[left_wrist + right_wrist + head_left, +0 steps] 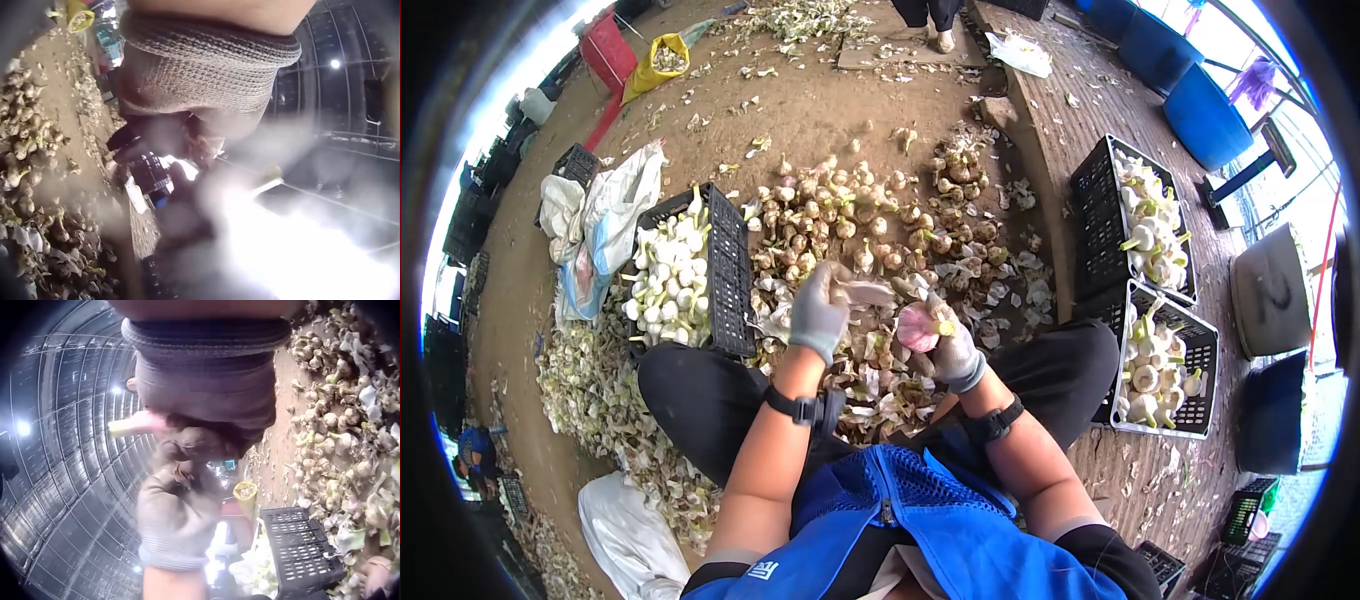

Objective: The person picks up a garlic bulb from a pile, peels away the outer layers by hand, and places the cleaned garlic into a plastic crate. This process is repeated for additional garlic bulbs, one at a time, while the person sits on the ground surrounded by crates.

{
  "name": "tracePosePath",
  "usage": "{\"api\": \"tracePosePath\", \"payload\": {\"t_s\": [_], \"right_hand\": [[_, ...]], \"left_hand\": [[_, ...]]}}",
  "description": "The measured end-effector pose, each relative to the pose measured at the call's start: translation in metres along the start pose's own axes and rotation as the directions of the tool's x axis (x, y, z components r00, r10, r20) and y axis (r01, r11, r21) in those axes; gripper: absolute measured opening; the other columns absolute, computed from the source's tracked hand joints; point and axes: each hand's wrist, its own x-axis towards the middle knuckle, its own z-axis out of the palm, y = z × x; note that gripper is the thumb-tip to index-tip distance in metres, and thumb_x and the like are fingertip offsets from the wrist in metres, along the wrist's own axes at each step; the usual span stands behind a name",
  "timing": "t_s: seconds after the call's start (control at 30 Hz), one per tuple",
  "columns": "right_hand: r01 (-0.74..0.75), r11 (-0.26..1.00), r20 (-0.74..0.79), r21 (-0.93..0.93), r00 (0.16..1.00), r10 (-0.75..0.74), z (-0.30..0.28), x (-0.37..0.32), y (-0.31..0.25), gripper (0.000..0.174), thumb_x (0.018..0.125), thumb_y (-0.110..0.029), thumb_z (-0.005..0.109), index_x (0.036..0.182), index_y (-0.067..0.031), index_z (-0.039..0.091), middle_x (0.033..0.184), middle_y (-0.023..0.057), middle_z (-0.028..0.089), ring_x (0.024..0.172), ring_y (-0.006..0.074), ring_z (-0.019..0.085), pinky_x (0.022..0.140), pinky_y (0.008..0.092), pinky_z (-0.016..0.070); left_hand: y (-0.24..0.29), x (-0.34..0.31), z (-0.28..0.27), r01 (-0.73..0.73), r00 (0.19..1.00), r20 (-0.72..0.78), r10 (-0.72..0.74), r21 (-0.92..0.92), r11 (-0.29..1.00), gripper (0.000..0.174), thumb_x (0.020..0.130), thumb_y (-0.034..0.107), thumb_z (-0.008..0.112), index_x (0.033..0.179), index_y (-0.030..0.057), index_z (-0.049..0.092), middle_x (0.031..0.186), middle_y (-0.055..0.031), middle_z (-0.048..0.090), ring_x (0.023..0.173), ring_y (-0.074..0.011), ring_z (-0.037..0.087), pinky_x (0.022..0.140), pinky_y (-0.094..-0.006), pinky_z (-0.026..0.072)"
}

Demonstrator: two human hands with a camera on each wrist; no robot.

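Observation:
In the head view my gloved right hand point(952, 345) grips a pink-purple garlic bulb point(918, 328), its cut stem facing the thumb side. To its left, my gloved left hand point(818, 312) has curled fingers and pinches a blurred pinkish strip of garlic skin point(868, 292), apart from the bulb. The right wrist view shows the bulb's pink side and pale stem point(134, 424) jutting past the right glove point(206, 381), with the left glove point(172, 519) beyond. Glare and blur hide much of the left glove's fingers point(194, 144) in the left wrist view.
Unpeeled garlic point(840, 205) and loose skins cover the ground ahead. A black crate point(730, 265) of white bulbs stands left of the legs; two more crates point(1090, 220) point(1205, 390) stand right on boards. White sacks point(625, 205) lie left. Another person's foot point(945, 42) shows at the top.

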Motion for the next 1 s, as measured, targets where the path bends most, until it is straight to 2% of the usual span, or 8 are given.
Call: {"api": "tracePosePath", "payload": {"t_s": [0.03,0.1,0.17,0.5,0.57,0.63,0.8,1.0], "right_hand": [[-0.041,0.999,0.050,0.015,0.998,0.040,0.009,-0.003,-0.009,0.068,0.096,-0.055,0.033,0.142,-0.0051,0.029,0.074,0.0103,0.058,0.046,0.0108,0.050,0.033,0.0206,0.0341],[0.057,0.997,-0.067,-0.047,0.996,-0.061,0.010,0.000,-0.006,0.063,0.097,-0.051,0.033,0.141,-0.0051,0.030,0.087,0.0088,0.057,0.054,0.0125,0.052,0.041,0.0209,0.0388],[0.134,0.979,-0.268,-0.153,0.948,-0.171,0.007,0.006,0.005,0.060,0.098,-0.048,0.034,0.139,-0.0050,0.032,0.099,0.0065,0.055,0.070,0.0129,0.057,0.053,0.0234,0.0455],[0.481,0.760,-0.120,-0.438,0.806,-0.580,0.011,0.015,0.023,0.048,0.079,-0.001,0.070,0.118,-0.0079,0.044,0.114,0.0077,0.050,0.106,0.0196,0.052,0.094,0.0352,0.0429],[0.406,0.175,0.155,-0.897,0.659,-0.736,0.016,0.012,0.011,0.052,0.066,0.000,0.077,0.109,-0.0120,0.051,0.114,0.0153,0.048,0.105,0.0311,0.053,0.090,0.0378,0.0448],[0.353,-0.078,0.297,-0.932,0.626,-0.721,0.023,0.009,0.003,0.052,0.063,0.002,0.076,0.106,-0.0135,0.052,0.113,0.0175,0.049,0.102,0.0356,0.053,0.085,0.0398,0.0478],[0.311,-0.072,0.246,-0.948,0.566,-0.787,0.024,0.009,0.002,0.049,0.063,0.004,0.075,0.102,-0.0147,0.052,0.111,0.0190,0.051,0.099,0.0364,0.055,0.079,0.0405,0.0505],[0.326,-0.165,0.327,-0.931,0.539,-0.776,0.025,0.008,0.001,0.047,0.062,0.006,0.072,0.098,-0.0173,0.054,0.108,0.0176,0.053,0.095,0.0358,0.058,0.077,0.0406,0.0519]], "left_hand": [[-0.002,0.006,-0.008,0.028,1.000,-0.023,-0.020,0.464,0.885,0.027,0.074,-0.007,0.057,0.094,0.0105,0.060,0.099,-0.0072,0.061,0.088,-0.0227,0.062,0.081,-0.0374,0.0520],[0.001,-0.004,-0.006,-0.071,0.997,0.046,0.054,0.628,0.775,0.052,0.069,-0.007,0.058,0.114,0.0176,0.061,0.122,-0.0076,0.051,0.110,-0.0267,0.052,0.099,-0.0388,0.0422],[0.010,-0.006,0.002,-0.391,0.899,0.276,0.341,0.153,0.908,0.047,0.072,0.000,0.067,0.115,0.0171,0.061,0.122,-0.0078,0.052,0.115,-0.0264,0.048,0.100,-0.0371,0.0403],[0.013,-0.010,0.028,0.253,0.965,0.254,-0.067,-0.831,0.496,0.034,0.095,0.023,0.055,0.121,0.0006,0.053,0.106,-0.0049,0.064,0.096,-0.0130,0.059,0.087,-0.0285,0.0485],[0.014,-0.012,0.026,0.278,0.958,0.271,-0.094,-0.790,0.546,0.040,0.094,0.024,0.057,0.126,0.0005,0.052,0.109,-0.0056,0.063,0.099,-0.0132,0.059,0.090,-0.0288,0.0468],[0.019,-0.013,0.028,0.230,0.969,0.240,-0.061,-0.781,0.580,0.042,0.093,0.021,0.058,0.129,0.0013,0.049,0.112,-0.0062,0.063,0.100,-0.0128,0.058,0.091,-0.0281,0.0457],[0.019,-0.014,0.027,-0.037,0.984,0.122,0.132,-0.581,0.813,0.050,0.094,0.009,0.055,0.140,0.0013,0.037,0.133,-0.0111,0.050,0.116,-0.0166,0.050,0.100,-0.0284,0.0387],[0.025,-0.014,0.026,0.189,0.969,0.247,-0.018,-0.694,0.695,0.046,0.095,0.011,0.053,0.138,-0.0009,0.040,0.132,-0.0109,0.051,0.113,-0.0143,0.052,0.098,-0.0273,0.0409]]}}
